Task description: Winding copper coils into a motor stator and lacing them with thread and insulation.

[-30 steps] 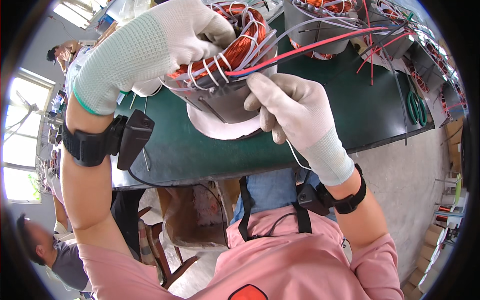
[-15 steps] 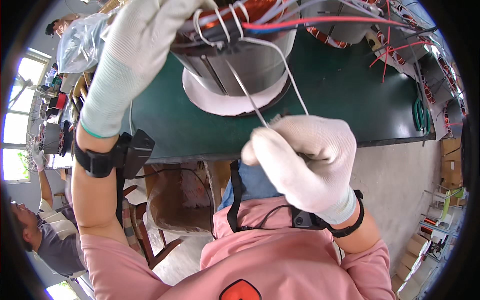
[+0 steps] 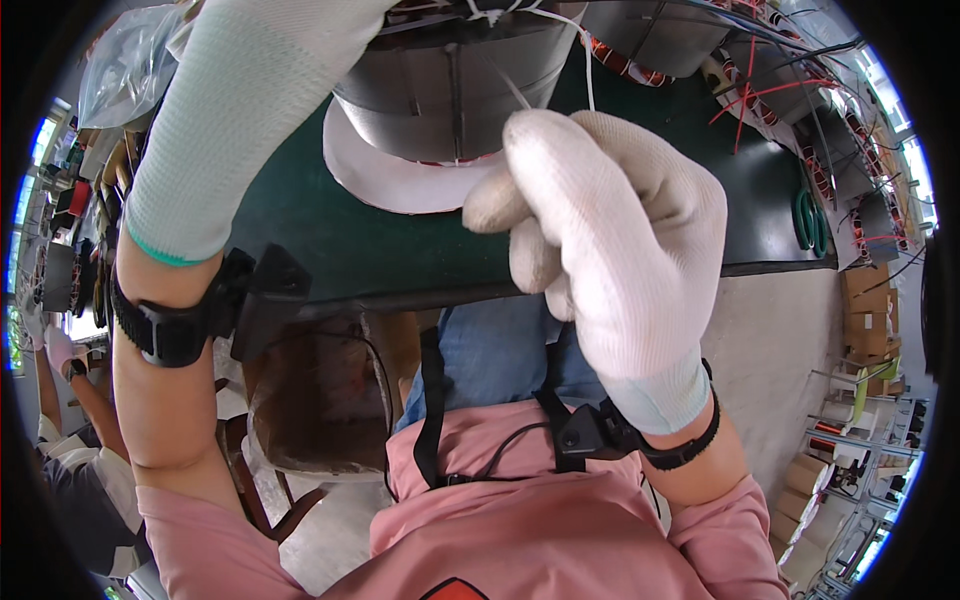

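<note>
A grey metal motor stator [image 3: 410, 100], a cylinder with a dark seam down its side, stands on a white ring-shaped sheet [image 3: 385, 192]. White cord [image 3: 588, 68] is tied at its top rim and runs down behind my right hand [image 3: 620, 225]. That gloved hand is closed, thumb against the fingers, in front of the stator. A thin, blurred needle [image 3: 508, 80] sticks up from its fingertips toward the stator. My left hand [image 3: 280, 80], also gloved, reaches to the stator's upper left. Its fingers lie beyond the top edge, so their grip is hidden.
Both sit over a dark green bench [image 3: 400, 262]. More stators [image 3: 655, 38] with red and black wires line the far right, near green-handled scissors [image 3: 808, 222]. A clear plastic bag [image 3: 125, 70] lies far left. Below stands a lined box [image 3: 310, 410]; another person [image 3: 85, 480] works at left.
My view has shifted, so the stator sits higher and its windings have left the picture. My right hand has come nearer the stator, with less of the needle showing.
</note>
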`<state>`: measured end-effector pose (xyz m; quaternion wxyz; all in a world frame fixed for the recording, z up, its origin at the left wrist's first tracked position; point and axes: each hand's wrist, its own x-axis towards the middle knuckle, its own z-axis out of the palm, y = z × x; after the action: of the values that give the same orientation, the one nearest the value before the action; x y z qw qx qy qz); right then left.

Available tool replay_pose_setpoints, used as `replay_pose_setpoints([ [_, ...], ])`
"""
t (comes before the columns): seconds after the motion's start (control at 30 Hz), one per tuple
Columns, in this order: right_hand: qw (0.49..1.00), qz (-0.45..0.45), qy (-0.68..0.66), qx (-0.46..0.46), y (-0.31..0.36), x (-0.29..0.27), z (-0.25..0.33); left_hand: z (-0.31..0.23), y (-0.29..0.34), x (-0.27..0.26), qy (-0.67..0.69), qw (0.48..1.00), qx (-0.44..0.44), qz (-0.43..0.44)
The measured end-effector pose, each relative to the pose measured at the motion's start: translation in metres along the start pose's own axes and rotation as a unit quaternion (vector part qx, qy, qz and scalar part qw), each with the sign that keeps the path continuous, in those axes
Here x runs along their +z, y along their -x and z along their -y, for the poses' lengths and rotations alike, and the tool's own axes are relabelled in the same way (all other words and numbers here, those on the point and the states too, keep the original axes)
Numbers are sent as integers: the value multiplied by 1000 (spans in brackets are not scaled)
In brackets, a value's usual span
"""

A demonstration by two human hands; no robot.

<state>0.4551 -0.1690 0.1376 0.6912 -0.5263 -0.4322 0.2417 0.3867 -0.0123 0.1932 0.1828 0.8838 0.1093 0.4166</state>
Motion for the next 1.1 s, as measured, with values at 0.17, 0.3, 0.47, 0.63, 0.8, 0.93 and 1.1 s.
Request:
replay_pose_setpoints([
  [0.17, 1000, -8, 1, 15, 3, 4, 4, -24, 4, -22, -36, 997, -50, 39],
  [0.3, 998, -46, -23, 31, 3, 3, 3, -21, -1, -14, -19, 992, -87, 85],
  [0.47, 999, -29, -3, 31, -4, 1, -3, -16, -1, -7, -37, 998, -45, 38],
  [0.63, 999, -42, 2, 25, -4, 2, -4, -13, 0, -1, -58, 998, -6, 2],
  [0.8, 998, -26, -27, 50, -13, 5, -7, -16, -1, 8, -116, 993, 16, -17],
  [0.93, 996, -42, -59, 47, -25, 14, -13, 7, -7, 1, -9, 999, -32, 4],
  [1.1, 995, -61, -58, 59, -25, 12, -20, 8, -14, 5, -114, 984, 137, -30],
])
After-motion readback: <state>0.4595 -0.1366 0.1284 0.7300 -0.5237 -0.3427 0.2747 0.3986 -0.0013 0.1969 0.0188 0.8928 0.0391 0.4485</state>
